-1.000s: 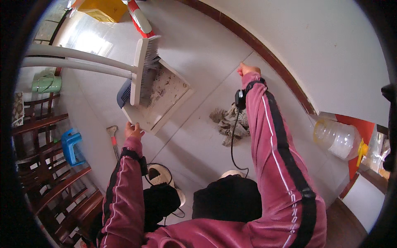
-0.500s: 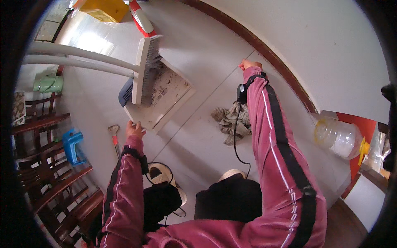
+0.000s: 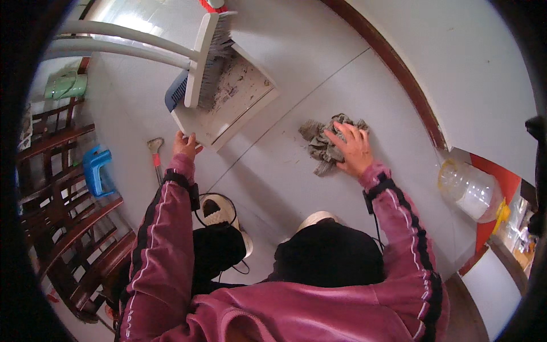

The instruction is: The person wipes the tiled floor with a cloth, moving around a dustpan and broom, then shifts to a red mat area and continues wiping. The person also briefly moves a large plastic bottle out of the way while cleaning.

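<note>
My left hand (image 3: 186, 148) has its fingers pressed to the near corner of a beige dustpan (image 3: 245, 85), which holds dark debris. A white broom head (image 3: 200, 60) with grey bristles rests over the pan, beside a blue-grey comb edge (image 3: 175, 91). My right hand (image 3: 354, 149) is open on top of a crumpled grey cloth (image 3: 313, 132), fingers spread and slightly bent, lying on the tiled floor to the right of the dustpan. A scraper (image 3: 156, 154) with a red band lies left of my left hand.
Dark wooden chairs (image 3: 62, 239), a green bucket (image 3: 65, 85) and a blue plastic object (image 3: 97, 171) stand at left. A large clear jug (image 3: 468, 191) with a yellow top lies at right by a white wall (image 3: 467, 74) with brown skirting. A red brush (image 3: 213, 5) shows at the top.
My right hand has come down and back from beyond the cloth onto it, opening its fingers. The view has shifted, so the dustpan sits higher in the picture; my left hand stays on it.
</note>
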The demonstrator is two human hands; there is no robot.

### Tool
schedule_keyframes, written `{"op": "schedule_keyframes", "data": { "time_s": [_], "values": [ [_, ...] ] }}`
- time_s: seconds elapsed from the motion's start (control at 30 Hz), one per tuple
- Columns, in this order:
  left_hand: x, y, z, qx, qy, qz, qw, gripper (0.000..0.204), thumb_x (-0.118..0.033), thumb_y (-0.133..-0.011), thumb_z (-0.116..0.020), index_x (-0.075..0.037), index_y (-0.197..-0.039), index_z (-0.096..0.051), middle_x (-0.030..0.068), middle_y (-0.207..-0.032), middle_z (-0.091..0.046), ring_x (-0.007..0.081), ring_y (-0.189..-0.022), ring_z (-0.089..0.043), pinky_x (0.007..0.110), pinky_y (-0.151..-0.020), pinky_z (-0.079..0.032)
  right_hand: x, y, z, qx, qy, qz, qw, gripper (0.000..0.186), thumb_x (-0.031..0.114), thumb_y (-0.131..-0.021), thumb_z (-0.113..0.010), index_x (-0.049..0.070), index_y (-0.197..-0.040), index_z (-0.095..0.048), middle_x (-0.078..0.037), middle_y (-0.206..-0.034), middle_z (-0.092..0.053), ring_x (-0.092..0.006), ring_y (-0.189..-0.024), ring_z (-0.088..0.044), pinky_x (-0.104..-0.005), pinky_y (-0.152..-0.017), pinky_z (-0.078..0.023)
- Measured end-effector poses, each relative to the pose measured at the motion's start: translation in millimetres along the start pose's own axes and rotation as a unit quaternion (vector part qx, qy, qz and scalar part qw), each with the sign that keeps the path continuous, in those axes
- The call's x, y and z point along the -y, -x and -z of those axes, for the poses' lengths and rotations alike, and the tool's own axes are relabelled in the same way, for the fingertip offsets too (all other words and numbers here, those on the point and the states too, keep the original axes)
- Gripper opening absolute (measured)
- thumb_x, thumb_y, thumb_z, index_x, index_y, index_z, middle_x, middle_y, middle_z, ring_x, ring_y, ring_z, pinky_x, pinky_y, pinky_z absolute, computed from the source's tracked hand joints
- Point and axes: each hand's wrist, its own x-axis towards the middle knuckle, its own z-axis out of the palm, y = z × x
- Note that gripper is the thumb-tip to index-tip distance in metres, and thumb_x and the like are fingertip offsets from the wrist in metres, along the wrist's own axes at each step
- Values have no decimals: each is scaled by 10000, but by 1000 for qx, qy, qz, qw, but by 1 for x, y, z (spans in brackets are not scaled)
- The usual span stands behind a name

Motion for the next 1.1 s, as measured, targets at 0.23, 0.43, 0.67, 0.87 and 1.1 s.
{"op": "schedule_keyframes", "data": {
  "time_s": [0.23,0.43,0.67,0.87,1.1],
  "values": [
    [-11,2,-6,5,-15,17,1000,298,-109,-951,-547,-107,-1227,-435,110,-1025,-595,258,-873,-648,429,-745,-594,-72,17,6,-61,-147,-161,974,680,196,-646,-747,54,-1278,-540,-131,-1351,-489,-338,-1240,-457,-406,-1029,-402],
    [-5,10,-9,12,-22,-38,999,238,-77,-943,-542,-43,-1156,-441,111,-1007,-612,231,-835,-661,371,-697,-595,20,64,-73,-120,-94,-294,944,692,257,-707,-773,-7,-1267,-464,-198,-1339,-429,-394,-1228,-429,-469,-1028,-380],
    [1,5,-15,-41,-46,-45,997,211,-90,-910,-579,-37,-1084,-471,105,-966,-616,219,-768,-665,339,-605,-602,147,-157,-117,-211,-428,-247,843,723,319,-781,-774,-16,-1326,-435,-254,-1295,-498,-403,-1210,-469,-446,-1037,-375],
    [3,2,-17,-46,-64,-48,996,229,-121,-905,-587,-23,-1084,-482,106,-937,-605,219,-735,-663,334,-604,-601,102,-179,-27,-178,-733,-69,652,508,132,-935,-620,34,-1387,-409,-98,-1231,-600,-219,-1135,-560,-358,-984,-452],
    [-5,13,-19,-30,-97,-30,994,300,-118,-941,-567,-62,-1209,-443,120,-989,-607,253,-852,-657,394,-712,-604,53,5,-8,-120,-379,-81,914,592,71,-694,-752,101,-1243,-533,-151,-1462,-353,-306,-1335,-381,-416,-1027,-435]
  ]
}}
